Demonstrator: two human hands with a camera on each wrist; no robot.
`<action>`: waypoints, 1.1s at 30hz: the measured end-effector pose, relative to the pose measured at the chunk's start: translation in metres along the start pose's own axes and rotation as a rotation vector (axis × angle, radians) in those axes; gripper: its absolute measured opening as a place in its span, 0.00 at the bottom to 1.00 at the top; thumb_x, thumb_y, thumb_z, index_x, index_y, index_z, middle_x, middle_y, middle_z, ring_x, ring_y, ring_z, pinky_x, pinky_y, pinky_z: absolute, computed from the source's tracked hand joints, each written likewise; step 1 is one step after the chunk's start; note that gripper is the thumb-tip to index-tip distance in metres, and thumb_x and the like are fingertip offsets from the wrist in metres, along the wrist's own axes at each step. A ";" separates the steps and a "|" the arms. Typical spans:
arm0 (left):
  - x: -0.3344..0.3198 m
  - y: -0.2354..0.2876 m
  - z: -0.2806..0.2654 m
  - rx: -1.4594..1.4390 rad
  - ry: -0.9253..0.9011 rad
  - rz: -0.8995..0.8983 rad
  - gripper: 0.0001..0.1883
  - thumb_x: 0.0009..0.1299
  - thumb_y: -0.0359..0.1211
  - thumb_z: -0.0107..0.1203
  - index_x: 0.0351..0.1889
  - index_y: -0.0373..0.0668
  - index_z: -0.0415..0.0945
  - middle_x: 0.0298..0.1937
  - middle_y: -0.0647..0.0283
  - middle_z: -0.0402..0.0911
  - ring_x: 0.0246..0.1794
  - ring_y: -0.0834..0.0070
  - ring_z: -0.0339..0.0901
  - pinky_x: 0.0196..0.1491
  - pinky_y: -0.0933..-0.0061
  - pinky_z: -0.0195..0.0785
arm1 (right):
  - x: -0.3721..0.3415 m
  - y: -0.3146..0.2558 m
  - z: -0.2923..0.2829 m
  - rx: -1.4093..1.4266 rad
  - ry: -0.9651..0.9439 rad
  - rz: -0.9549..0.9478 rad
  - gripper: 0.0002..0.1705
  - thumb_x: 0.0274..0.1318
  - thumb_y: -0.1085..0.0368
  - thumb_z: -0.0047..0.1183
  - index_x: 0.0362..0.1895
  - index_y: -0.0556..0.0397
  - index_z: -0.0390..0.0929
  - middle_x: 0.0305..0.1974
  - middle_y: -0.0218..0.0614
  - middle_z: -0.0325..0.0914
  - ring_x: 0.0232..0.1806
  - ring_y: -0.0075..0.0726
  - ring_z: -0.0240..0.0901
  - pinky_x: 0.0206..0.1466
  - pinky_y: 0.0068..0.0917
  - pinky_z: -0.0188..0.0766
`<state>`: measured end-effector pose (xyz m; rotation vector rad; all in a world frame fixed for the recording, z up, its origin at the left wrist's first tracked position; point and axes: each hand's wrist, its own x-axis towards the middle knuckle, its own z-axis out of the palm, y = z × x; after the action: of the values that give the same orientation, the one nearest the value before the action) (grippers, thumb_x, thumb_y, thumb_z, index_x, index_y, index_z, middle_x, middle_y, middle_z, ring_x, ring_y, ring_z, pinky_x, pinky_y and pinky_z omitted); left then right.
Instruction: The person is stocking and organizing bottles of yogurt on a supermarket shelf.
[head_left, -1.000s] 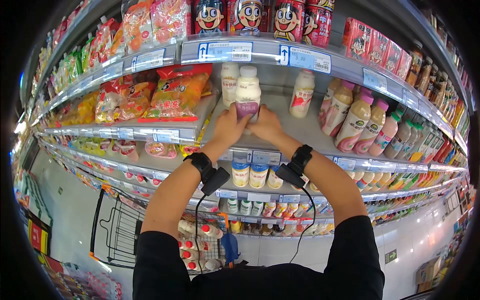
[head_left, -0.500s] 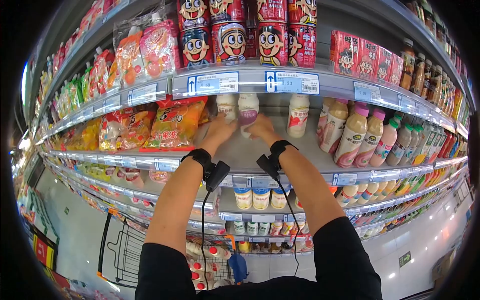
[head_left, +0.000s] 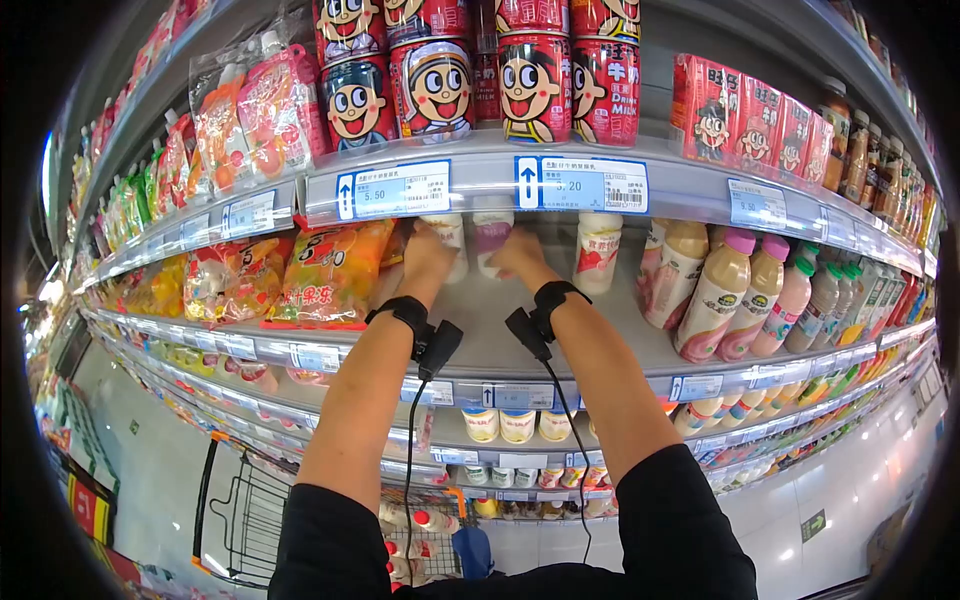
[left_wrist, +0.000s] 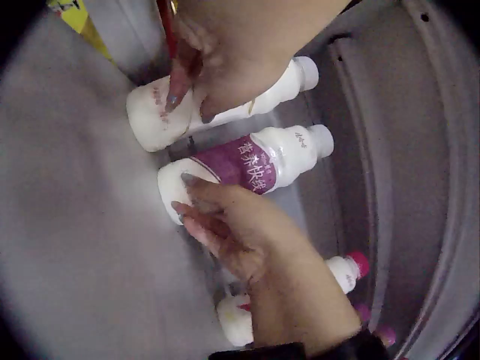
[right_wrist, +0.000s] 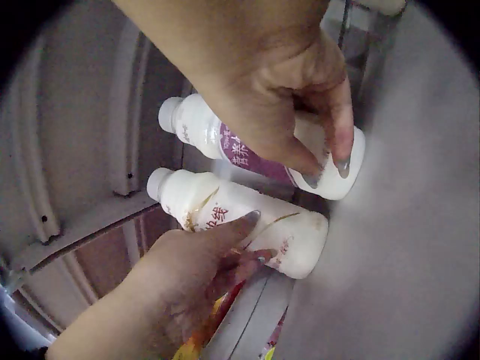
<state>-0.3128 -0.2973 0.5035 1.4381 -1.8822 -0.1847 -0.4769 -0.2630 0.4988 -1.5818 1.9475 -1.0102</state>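
Observation:
Two white drink bottles stand side by side on the shelf. My left hand [head_left: 425, 258] is at the left side of the plain-looking white bottle [right_wrist: 281, 238], thumb and finger touching its lower half. My right hand [head_left: 522, 256] is at the right side of the bottle with the purple label [left_wrist: 251, 161]. Its thumb and finger rest on the lower part, below the label. Both bottles are upright, with a narrow gap between them. In the head view, the shelf edge above hides the purple-labelled bottle's cap.
A price-tag rail [head_left: 480, 192] runs close above my hands. Another white bottle [head_left: 598, 252] stands to the right, with pink-capped bottles [head_left: 716, 305] beyond it. Jelly bags [head_left: 335, 275] lie on the left. A shopping cart [head_left: 240, 510] stands below left.
The purple-labelled bottle has gone back into the shelf beside the white one. My left hand has left it and moved to the white bottle. The view has moved closer to the shelf.

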 end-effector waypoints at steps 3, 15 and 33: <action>0.005 -0.003 0.004 0.032 -0.021 -0.019 0.37 0.49 0.37 0.65 0.49 0.28 0.55 0.42 0.41 0.74 0.43 0.51 0.74 0.46 0.63 0.70 | 0.007 -0.001 -0.002 -0.011 -0.022 -0.002 0.31 0.30 0.61 0.66 0.38 0.67 0.67 0.28 0.45 0.79 0.23 0.34 0.79 0.26 0.24 0.77; 0.020 -0.009 0.026 0.107 0.120 0.139 0.21 0.51 0.40 0.63 0.32 0.30 0.73 0.32 0.45 0.78 0.36 0.54 0.77 0.41 0.63 0.70 | 0.026 0.026 0.014 0.169 0.066 -0.179 0.31 0.35 0.65 0.63 0.42 0.70 0.64 0.24 0.46 0.77 0.21 0.33 0.78 0.22 0.24 0.76; 0.041 -0.026 0.050 0.267 0.083 0.173 0.20 0.58 0.36 0.57 0.42 0.32 0.70 0.39 0.45 0.76 0.41 0.54 0.76 0.44 0.62 0.71 | 0.089 0.076 0.067 0.439 -0.073 -0.309 0.37 0.53 0.77 0.44 0.65 0.54 0.43 0.52 0.44 0.66 0.41 0.40 0.76 0.39 0.28 0.75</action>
<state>-0.3278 -0.3584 0.4729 1.4203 -2.0074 0.2144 -0.4999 -0.3599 0.4080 -1.6530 1.3345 -1.3688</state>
